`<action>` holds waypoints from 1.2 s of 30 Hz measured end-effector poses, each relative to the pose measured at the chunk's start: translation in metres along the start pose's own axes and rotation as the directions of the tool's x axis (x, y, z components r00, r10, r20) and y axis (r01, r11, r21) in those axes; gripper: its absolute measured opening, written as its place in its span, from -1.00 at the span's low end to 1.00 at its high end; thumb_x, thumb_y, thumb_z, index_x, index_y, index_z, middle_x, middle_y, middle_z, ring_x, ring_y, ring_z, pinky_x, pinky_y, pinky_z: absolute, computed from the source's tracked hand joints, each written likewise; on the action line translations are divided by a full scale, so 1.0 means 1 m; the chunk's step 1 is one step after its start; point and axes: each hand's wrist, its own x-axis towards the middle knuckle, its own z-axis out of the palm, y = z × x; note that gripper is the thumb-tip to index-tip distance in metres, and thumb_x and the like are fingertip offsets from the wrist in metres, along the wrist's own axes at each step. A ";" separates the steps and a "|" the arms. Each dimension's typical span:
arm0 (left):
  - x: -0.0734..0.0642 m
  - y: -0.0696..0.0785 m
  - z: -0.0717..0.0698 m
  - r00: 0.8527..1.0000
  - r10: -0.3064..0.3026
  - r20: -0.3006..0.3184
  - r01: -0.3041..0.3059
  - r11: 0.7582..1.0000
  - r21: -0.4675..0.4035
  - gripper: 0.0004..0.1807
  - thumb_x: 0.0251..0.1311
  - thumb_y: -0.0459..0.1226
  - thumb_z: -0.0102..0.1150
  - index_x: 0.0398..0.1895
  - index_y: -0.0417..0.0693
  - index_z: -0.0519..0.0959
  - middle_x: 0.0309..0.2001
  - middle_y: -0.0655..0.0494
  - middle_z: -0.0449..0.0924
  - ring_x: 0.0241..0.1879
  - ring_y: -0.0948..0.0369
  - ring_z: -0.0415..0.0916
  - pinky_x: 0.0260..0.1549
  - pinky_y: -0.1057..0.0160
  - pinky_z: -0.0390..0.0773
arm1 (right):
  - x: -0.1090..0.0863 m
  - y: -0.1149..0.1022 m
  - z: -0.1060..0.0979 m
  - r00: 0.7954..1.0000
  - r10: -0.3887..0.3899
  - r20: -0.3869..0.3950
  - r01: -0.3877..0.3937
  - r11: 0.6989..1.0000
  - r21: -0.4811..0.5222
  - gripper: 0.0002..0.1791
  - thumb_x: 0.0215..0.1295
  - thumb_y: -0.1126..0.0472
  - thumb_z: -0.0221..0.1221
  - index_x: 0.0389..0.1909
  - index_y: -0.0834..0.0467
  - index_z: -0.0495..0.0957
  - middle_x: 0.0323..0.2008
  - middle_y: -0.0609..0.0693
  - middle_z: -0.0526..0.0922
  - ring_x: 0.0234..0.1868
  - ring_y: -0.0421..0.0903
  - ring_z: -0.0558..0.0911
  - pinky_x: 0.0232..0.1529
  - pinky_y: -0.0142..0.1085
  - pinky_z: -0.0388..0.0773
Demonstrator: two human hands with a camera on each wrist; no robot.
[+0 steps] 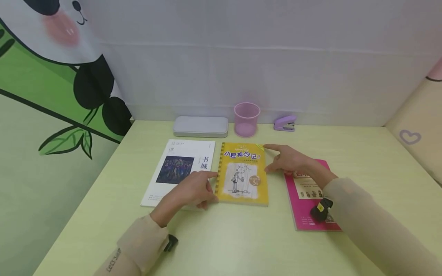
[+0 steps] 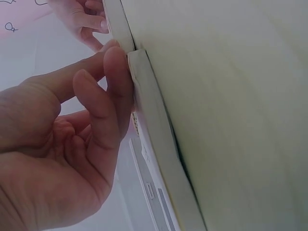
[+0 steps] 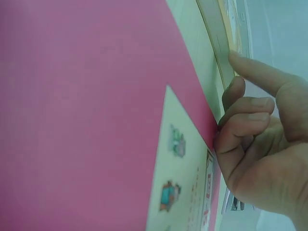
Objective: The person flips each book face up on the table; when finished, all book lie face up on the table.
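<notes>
A yellow book [image 1: 246, 153] with a cartoon figure on its cover lies flat in the middle of the table. My left hand [image 1: 195, 188] reaches over the white magazine [image 1: 155, 195], its index finger and thumb at the yellow book's left edge. On the opposite side, the extended index finger and thumb of my right hand [image 1: 288, 158] meet the right edge. The right wrist view shows that hand's other fingers bent above the pink book [image 3: 96, 96], whose upper part the right arm partly covers in the head view.
Along the back of the table stand a pale grey case [image 1: 200, 126], a translucent pink cup [image 1: 246, 120] and a purple stapler [image 1: 284, 122]. A white cloth [image 1: 310, 76] hangs behind them. To the left is a printed panda backdrop [image 1: 51, 96].
</notes>
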 end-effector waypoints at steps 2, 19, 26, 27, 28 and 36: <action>0.001 -0.001 0.000 1.000 0.004 0.000 -0.004 1.000 -0.008 -0.06 0.13 -0.42 0.54 0.60 -0.17 0.31 -0.45 0.03 0.66 -0.63 0.16 0.63 -0.59 0.27 0.62 | 0.001 0.001 -0.001 1.000 0.004 0.005 -0.004 1.000 0.000 0.10 0.30 0.09 0.46 0.72 0.02 -0.01 -0.62 -0.09 0.37 -0.66 -0.18 0.30 -0.56 -0.34 0.30; 0.008 -0.003 -0.001 1.000 0.016 0.009 -0.015 1.000 -0.008 -0.06 0.17 -0.41 0.51 0.62 -0.16 0.27 -0.44 0.03 0.67 -0.65 0.16 0.63 -0.61 0.28 0.60 | 0.009 0.007 -0.004 0.999 0.015 0.030 -0.016 0.999 0.030 0.19 0.25 0.06 0.50 0.73 -0.05 -0.07 -0.57 -0.06 0.45 -0.67 -0.18 0.30 -0.57 -0.33 0.32; 0.009 -0.003 -0.002 1.000 0.003 0.009 -0.003 1.000 -0.009 -0.06 0.17 -0.41 0.51 0.62 -0.14 0.28 -0.44 0.02 0.67 -0.64 0.15 0.63 -0.62 0.29 0.59 | 0.010 0.008 -0.005 0.999 0.024 0.039 -0.026 0.999 0.034 0.21 0.24 0.03 0.51 0.74 -0.08 -0.09 -0.55 -0.04 0.46 -0.64 -0.17 0.32 -0.55 -0.33 0.32; 0.009 -0.003 -0.002 1.000 0.003 0.009 -0.003 1.000 -0.009 -0.06 0.17 -0.41 0.51 0.62 -0.14 0.28 -0.44 0.02 0.67 -0.64 0.15 0.63 -0.62 0.29 0.59 | 0.010 0.008 -0.005 0.999 0.025 0.041 -0.027 0.999 0.035 0.21 0.24 0.03 0.51 0.74 -0.08 -0.09 -0.55 -0.04 0.45 -0.64 -0.16 0.32 -0.55 -0.33 0.32; 0.009 -0.004 -0.002 1.000 0.004 0.008 -0.004 1.000 -0.008 -0.06 0.17 -0.41 0.51 0.62 -0.14 0.28 -0.44 0.02 0.67 -0.64 0.15 0.63 -0.62 0.29 0.59 | 0.010 0.007 -0.005 0.999 0.028 0.042 -0.029 0.999 0.035 0.22 0.24 0.02 0.51 0.74 -0.09 -0.10 -0.55 -0.04 0.45 -0.64 -0.16 0.32 -0.55 -0.33 0.32; 0.011 -0.006 -0.002 1.000 0.012 0.011 -0.012 1.000 -0.008 -0.06 0.18 -0.40 0.51 0.62 -0.15 0.27 -0.44 0.03 0.67 -0.64 0.16 0.63 -0.62 0.28 0.60 | 0.010 0.005 -0.006 0.998 0.033 0.051 -0.035 0.999 0.038 0.21 0.25 0.05 0.50 0.74 -0.09 -0.11 -0.57 -0.06 0.43 -0.65 -0.17 0.32 -0.55 -0.34 0.32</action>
